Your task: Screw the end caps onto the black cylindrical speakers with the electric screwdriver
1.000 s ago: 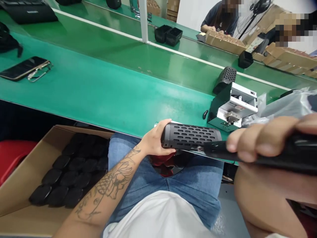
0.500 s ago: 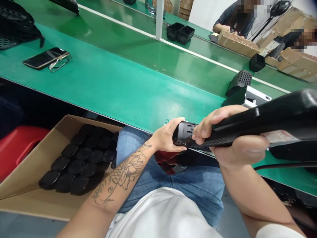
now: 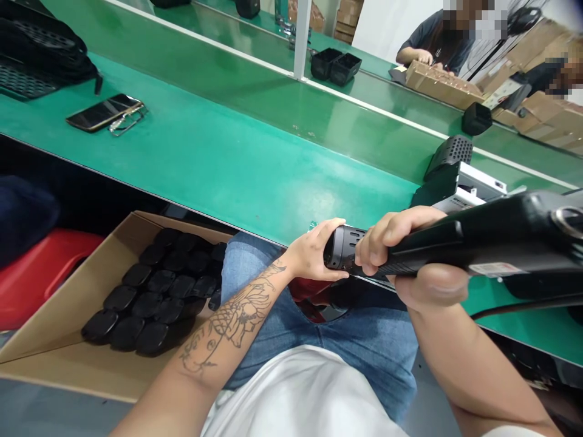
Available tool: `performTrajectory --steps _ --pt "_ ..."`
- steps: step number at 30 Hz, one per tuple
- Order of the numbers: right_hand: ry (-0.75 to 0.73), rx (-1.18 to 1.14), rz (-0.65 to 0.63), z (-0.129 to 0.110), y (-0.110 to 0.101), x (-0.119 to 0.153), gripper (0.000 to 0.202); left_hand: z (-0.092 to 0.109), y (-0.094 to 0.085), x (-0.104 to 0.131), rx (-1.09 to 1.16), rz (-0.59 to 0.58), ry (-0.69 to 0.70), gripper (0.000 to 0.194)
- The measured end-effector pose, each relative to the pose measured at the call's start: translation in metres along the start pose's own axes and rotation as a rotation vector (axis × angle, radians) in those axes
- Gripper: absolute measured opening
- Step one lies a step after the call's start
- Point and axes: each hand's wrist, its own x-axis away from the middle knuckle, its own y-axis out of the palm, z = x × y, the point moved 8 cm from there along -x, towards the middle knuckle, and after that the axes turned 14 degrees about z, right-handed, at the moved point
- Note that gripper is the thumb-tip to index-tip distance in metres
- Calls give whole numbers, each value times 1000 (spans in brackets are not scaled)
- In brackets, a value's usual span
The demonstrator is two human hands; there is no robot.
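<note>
My left hand (image 3: 314,250) is wrapped around the end of a black plastic housing (image 3: 345,243) with slots in its side, held at the table's front edge above my lap. In my right hand (image 3: 410,261) is a black electric screwdriver (image 3: 492,233), with ribbed grip, a label and a metal ring at its rear end. It slants from upper right down toward the housing. My right fingers curl over its front and the thumb lies along its underside. The screwdriver's tip is hidden behind my right fingers, so I cannot tell whether it touches the housing.
On the green table (image 3: 204,158) lie a phone (image 3: 104,111), glasses (image 3: 128,119) and a black bag (image 3: 40,48). A cardboard box (image 3: 50,328) of black parts stands at lower left. A white-and-black device (image 3: 469,188) sits at right. Two people work across the bench.
The view has shifted slightly, so the table items appear further right. The screwdriver's rear end sits a little lower, showing its ring. Both hands keep their holds.
</note>
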Motion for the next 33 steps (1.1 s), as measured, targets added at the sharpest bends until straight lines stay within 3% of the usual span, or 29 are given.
performTrajectory --steps 8,13,16,20,22,25,29,31,33 --pt "-7 -48 -21 7 4 1 38 -4 1 2 -19 -13 -2 102" --pt "-12 -21 -61 -30 2 7 47 1 -3 11 -82 61 11 102" --pt "-54 80 179 -69 -33 4 48 11 -7 32 -263 211 8 107" --pt "-370 219 619 -113 -119 -4 43 44 -1 78 -319 366 73 101" --pt "-511 347 808 -119 -166 -7 46 61 10 100 -246 370 98 90" --pt "-566 491 824 -107 -215 -18 42 85 28 115 -171 332 165 67" --pt "-559 480 778 -85 -247 -21 27 118 54 89 -132 69 412 46" --pt "-547 444 778 -78 -250 -17 26 131 55 58 -197 -7 548 44" --pt "-535 408 770 -77 -247 -14 33 133 63 23 -258 -226 594 55"
